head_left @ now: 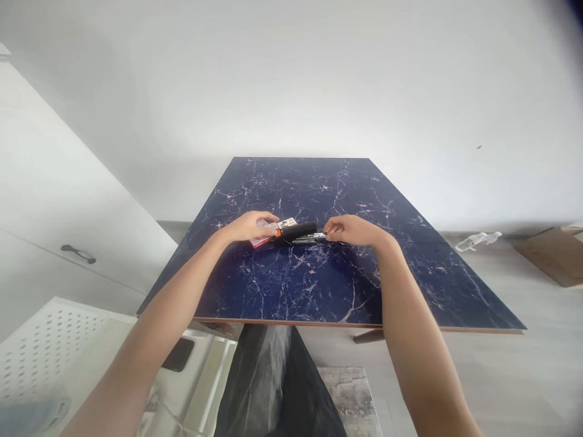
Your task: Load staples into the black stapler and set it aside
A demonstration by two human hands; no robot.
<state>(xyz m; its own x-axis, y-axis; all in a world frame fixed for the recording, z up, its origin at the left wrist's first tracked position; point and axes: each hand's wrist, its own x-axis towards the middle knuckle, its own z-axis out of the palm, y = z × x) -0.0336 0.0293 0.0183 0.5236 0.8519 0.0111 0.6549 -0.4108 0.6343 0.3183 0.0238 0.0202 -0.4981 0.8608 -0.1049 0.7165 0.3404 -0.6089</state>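
A black stapler with an orange part lies near the middle of the dark blue marbled table, its top raised over a silver metal part at the right end. My left hand is closed around the stapler's left end. Beside and partly behind it is a small red and white box, touching or very near my left fingers. At the stapler's right end, the fingers of my right hand pinch the tip of the silver metal part.
A white wall stands behind the table. Right of the table, a clear plastic item and a cardboard box are on the floor. At the left are a white cabinet and a perforated white surface.
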